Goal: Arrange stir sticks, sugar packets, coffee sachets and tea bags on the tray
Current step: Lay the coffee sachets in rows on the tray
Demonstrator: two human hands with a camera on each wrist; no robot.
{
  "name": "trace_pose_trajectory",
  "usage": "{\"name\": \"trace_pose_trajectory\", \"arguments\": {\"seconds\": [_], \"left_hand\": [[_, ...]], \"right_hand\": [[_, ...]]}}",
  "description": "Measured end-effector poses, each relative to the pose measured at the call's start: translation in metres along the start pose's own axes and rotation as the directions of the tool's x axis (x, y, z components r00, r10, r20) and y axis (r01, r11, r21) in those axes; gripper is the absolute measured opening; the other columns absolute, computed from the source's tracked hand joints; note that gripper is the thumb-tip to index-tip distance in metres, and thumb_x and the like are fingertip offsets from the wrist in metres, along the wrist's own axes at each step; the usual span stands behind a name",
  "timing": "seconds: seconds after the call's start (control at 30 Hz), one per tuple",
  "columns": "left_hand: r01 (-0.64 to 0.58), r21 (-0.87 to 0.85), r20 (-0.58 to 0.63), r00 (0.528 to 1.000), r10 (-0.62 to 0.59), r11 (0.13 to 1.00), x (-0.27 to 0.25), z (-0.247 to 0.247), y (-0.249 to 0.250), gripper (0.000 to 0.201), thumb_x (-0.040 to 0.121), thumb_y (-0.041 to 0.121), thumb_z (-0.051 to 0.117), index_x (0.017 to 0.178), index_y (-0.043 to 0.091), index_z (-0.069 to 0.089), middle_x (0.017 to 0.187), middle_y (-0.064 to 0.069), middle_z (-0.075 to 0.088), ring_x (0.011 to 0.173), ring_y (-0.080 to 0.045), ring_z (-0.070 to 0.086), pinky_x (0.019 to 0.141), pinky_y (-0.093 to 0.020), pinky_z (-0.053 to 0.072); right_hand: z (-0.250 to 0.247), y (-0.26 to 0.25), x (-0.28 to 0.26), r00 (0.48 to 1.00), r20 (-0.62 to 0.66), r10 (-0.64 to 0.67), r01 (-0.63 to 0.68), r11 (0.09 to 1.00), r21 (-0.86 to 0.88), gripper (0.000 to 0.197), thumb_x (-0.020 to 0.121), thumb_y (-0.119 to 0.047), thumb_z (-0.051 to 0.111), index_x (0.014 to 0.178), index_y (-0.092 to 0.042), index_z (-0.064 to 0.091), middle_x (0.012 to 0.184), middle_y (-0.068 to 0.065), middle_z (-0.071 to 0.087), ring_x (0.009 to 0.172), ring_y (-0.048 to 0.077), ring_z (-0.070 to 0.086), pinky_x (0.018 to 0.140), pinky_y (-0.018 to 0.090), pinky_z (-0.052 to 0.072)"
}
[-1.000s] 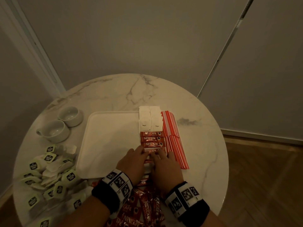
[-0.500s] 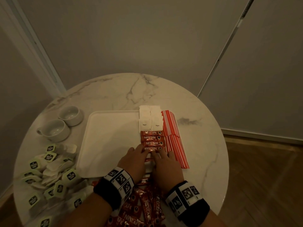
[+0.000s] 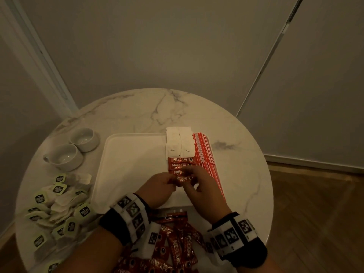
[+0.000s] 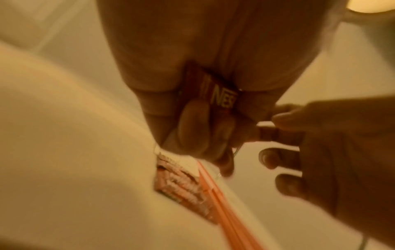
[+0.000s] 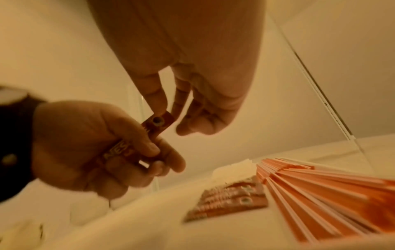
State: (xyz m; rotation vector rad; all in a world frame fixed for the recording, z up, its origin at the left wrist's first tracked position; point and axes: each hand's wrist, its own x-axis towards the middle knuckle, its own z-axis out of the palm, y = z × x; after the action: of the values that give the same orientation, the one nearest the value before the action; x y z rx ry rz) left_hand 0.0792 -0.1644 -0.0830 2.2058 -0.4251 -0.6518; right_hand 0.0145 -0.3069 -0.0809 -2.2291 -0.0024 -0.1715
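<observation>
A white tray lies mid-table. Along its right side lie white sugar packets, a column of red coffee sachets and red-striped stir sticks. Both hands hover just above the near end of that column. My left hand grips a red coffee sachet in its curled fingers, seen close in the left wrist view. My right hand pinches the other end of the sachet between thumb and forefinger. Whether the left hand holds more than one sachet I cannot tell.
Several loose coffee sachets are piled at the table's near edge between my wrists. A heap of tea bags with green tags covers the near left. Two white cups stand at the far left. The round marble table ends close on the right.
Both hands lay flat on the near end of the sachet column before. They have since lifted and now hold a sachet between them above the tray.
</observation>
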Motion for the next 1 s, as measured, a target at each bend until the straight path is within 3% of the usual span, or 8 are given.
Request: {"name": "trace_pose_trajectory", "arguments": {"seconds": [0.07, 0.17, 0.33, 0.53, 0.63, 0.8, 0.9, 1.0], "left_hand": [[0.089, -0.207, 0.137, 0.989, -0.062, 0.974, -0.004, -0.009, 0.004, 0.023, 0.093, 0.010, 0.050, 0.081, 0.019, 0.067, 0.071, 0.005, 0.057, 0.059, -0.007, 0.047, 0.056, -0.018, 0.038], [0.084, -0.388, 0.212, 0.977, 0.000, 0.918, -0.006, -0.018, 0.000, 0.015, 0.091, 0.009, 0.057, 0.095, 0.009, 0.071, 0.071, 0.000, 0.062, 0.054, -0.009, 0.050, 0.052, -0.021, 0.042], [0.003, -0.725, -0.036, 0.998, -0.043, 0.689, -0.005, -0.022, -0.008, 0.014, 0.087, 0.004, 0.060, 0.099, -0.003, 0.065, 0.080, -0.015, 0.068, 0.062, -0.019, 0.060, 0.060, -0.028, 0.054], [0.019, -0.766, -0.099, 0.984, -0.147, 0.643, -0.003, -0.013, -0.011, 0.016, 0.089, 0.005, 0.058, 0.099, -0.004, 0.067, 0.080, -0.016, 0.070, 0.063, -0.018, 0.062, 0.063, -0.029, 0.056], [0.050, -0.732, -0.135, 0.967, -0.218, 0.679, -0.002, -0.008, -0.013, 0.014, 0.088, 0.006, 0.061, 0.097, 0.001, 0.071, 0.078, -0.009, 0.066, 0.066, -0.014, 0.058, 0.058, -0.026, 0.054], [0.089, -0.585, -0.215, 0.942, -0.260, 0.806, 0.001, 0.002, -0.022, 0.013, 0.086, 0.007, 0.066, 0.098, 0.008, 0.067, 0.073, -0.009, 0.067, 0.062, -0.017, 0.059, 0.056, -0.027, 0.053], [0.131, -0.322, -0.281, 0.933, -0.227, 0.938, 0.005, 0.014, -0.027, 0.011, 0.084, 0.013, 0.069, 0.087, 0.014, 0.058, 0.071, -0.006, 0.069, 0.060, -0.018, 0.065, 0.056, -0.026, 0.054], [0.195, -0.170, -0.257, 0.938, -0.234, 0.966, 0.007, 0.027, -0.030, 0.008, 0.083, 0.016, 0.068, 0.079, 0.019, 0.061, 0.071, 0.002, 0.068, 0.060, -0.012, 0.065, 0.056, -0.022, 0.053]], "right_hand": [[-0.008, -0.007, 0.005, 0.999, 0.024, 0.023, -0.026, 0.993, 0.113, 0.018, 0.092, -0.015, 0.060, 0.096, -0.032, 0.058, 0.087, -0.018, 0.061, 0.080, -0.002, 0.058, 0.068, 0.012, 0.046], [-0.013, -0.006, 0.012, 0.994, 0.051, 0.101, -0.110, 0.969, 0.222, 0.015, 0.092, -0.010, 0.059, 0.087, -0.024, 0.060, 0.077, -0.009, 0.064, 0.070, 0.001, 0.061, 0.065, 0.018, 0.049], [-0.019, 0.003, 0.016, 0.955, 0.000, 0.298, -0.262, 0.841, 0.474, 0.007, 0.093, -0.003, 0.055, 0.087, -0.004, 0.058, 0.071, 0.009, 0.063, 0.057, 0.008, 0.055, 0.053, 0.021, 0.043], [-0.014, 0.006, 0.014, 0.883, 0.024, 0.469, -0.390, 0.703, 0.596, 0.013, 0.089, -0.004, 0.057, 0.077, -0.008, 0.057, 0.066, 0.007, 0.061, 0.054, 0.014, 0.053, 0.049, 0.025, 0.041], [-0.012, 0.012, 0.013, 0.860, 0.015, 0.510, -0.424, 0.698, 0.577, 0.012, 0.086, -0.005, 0.061, 0.075, -0.008, 0.056, 0.070, 0.006, 0.059, 0.058, 0.014, 0.052, 0.050, 0.028, 0.042], [-0.005, 0.030, 0.008, 0.867, -0.099, 0.489, -0.429, 0.831, 0.354, 0.018, 0.083, -0.002, 0.064, 0.082, -0.019, 0.057, 0.077, 0.004, 0.063, 0.067, 0.018, 0.059, 0.065, 0.035, 0.053], [-0.001, 0.041, 0.006, 0.897, -0.113, 0.428, -0.421, 0.903, 0.083, 0.025, 0.086, -0.008, 0.063, 0.075, -0.028, 0.053, 0.085, -0.006, 0.064, 0.082, 0.012, 0.061, 0.073, 0.028, 0.054], [0.005, 0.047, 0.004, 0.918, -0.087, 0.386, -0.395, 0.910, -0.125, 0.023, 0.088, -0.010, 0.060, 0.076, -0.028, 0.053, 0.085, -0.010, 0.062, 0.081, 0.009, 0.058, 0.072, 0.020, 0.047]]}}
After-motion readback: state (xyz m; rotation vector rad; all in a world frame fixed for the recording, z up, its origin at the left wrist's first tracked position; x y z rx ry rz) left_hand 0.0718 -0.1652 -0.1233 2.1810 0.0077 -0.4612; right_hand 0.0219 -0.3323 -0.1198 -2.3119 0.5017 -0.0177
